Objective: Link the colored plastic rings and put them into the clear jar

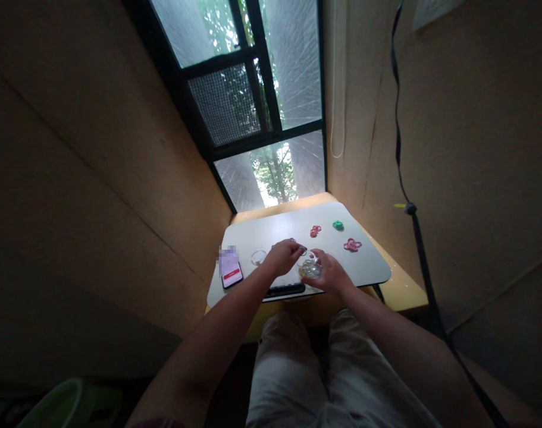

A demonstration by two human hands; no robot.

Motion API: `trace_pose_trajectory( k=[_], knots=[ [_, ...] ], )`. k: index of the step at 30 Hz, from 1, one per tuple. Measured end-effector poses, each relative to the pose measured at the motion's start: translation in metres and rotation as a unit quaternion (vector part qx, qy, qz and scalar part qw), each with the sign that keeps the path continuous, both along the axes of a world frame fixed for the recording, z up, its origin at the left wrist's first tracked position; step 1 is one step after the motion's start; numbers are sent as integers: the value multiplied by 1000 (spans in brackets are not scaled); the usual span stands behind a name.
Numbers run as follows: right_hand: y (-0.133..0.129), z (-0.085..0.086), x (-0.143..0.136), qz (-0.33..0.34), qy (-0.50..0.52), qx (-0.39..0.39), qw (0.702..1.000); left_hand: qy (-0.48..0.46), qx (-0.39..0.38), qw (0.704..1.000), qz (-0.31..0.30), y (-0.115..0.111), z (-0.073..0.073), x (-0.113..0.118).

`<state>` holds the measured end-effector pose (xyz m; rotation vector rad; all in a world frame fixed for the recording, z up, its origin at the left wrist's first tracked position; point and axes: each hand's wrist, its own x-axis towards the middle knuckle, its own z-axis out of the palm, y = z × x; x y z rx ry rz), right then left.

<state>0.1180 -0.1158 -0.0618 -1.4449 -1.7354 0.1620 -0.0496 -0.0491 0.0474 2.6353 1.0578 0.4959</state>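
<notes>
My right hand (331, 273) is wrapped around the side of a small clear jar (311, 271) near the front edge of a white tabletop (284, 229). Small pale and yellowish bits show through its wall, too small to name. Over the jar's rim, my left hand (287, 257) is closed in a pinch; whatever its fingertips hold is too small to make out. To the left lies a clear round lid-like piece (259, 257). Beyond the hands sit a pink looped bundle (315, 231), a green bundle (338, 225) and a larger pink looped bundle (353, 245).
A phone (232, 275) with a lit screen lies at the table's left side. Along the front edge runs a black slot (285, 290). A window (275, 166) stands behind, a dark strap (420, 255) hangs at right, and a green basket (69, 404) is at lower left.
</notes>
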Motion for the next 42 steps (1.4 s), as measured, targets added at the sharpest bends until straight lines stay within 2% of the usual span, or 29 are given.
trace_pose_trajectory(
  k=[10,16,21,26,30,37,42],
  knots=[
    [-2,6,-1,-1,-8,-8,1000,4,-39,999,-4,2,-8,-3],
    [-2,5,-1,-3,-6,-9,1000,-33,-38,998,31,3,-10,-4],
    [-2,4,0,-3,-5,-1,1000,-39,-47,997,45,2,-7,-3],
    [-2,3,1,-2,-4,-5,1000,-55,-88,993,62,0,-5,-3],
    [-2,2,1,-3,2,-7,1000,-42,-77,994,69,-1,-1,-2],
    [-2,3,0,-5,-6,-14,1000,13,-45,998,43,-5,6,1],
    [-3,0,-1,-8,-11,5,1000,-14,-51,998,22,-3,8,2]
  ],
)
